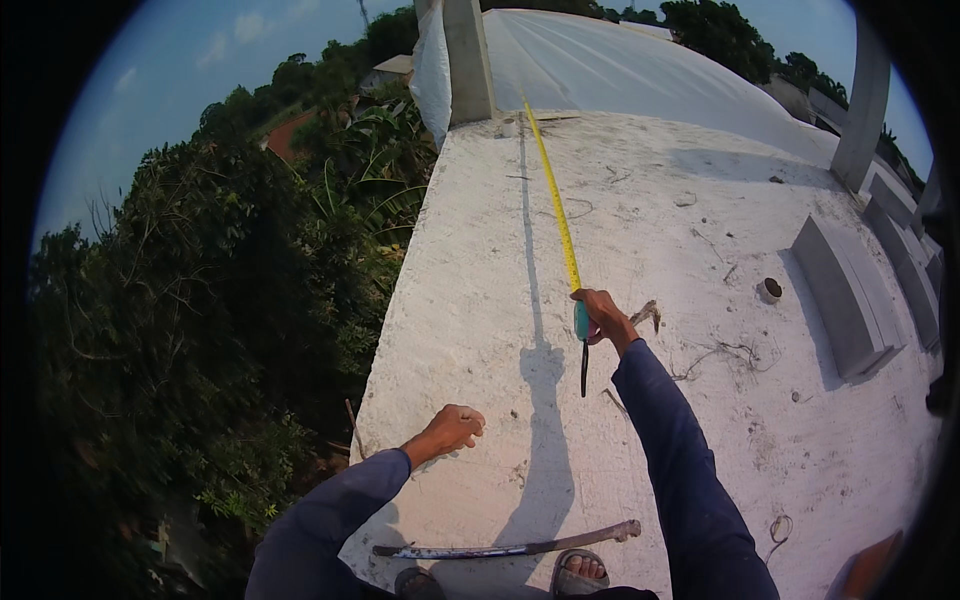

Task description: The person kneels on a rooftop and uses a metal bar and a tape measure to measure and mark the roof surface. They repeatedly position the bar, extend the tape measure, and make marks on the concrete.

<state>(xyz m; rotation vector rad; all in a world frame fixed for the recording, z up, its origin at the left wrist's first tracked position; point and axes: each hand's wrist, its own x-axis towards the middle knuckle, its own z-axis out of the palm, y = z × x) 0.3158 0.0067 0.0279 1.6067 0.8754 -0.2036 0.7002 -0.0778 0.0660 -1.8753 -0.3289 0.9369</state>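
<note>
My right hand (pixel 603 314) is closed round the teal case of a tape measure (pixel 581 320), and a dark strap hangs below it. Its yellow blade (pixel 556 205) stretches away from me over the pale concrete slab, toward the foot of a concrete column (pixel 468 65). Lower and to the left, my left hand (pixel 447 433) is over the slab near its left edge, fingers curled inward; whatever they may hold is hidden. A dark bar with a brownish end (pixel 510 548) lies crosswise just ahead of my sandalled feet.
The slab (pixel 450 300) drops off along its left side above dense trees (pixel 200 350). Grey blocks (pixel 845 300) stand at the right beside a short round pipe stub (pixel 769 290). A pale sheet (pixel 620 60) spreads beyond the far edge. Wire bits and debris lie scattered.
</note>
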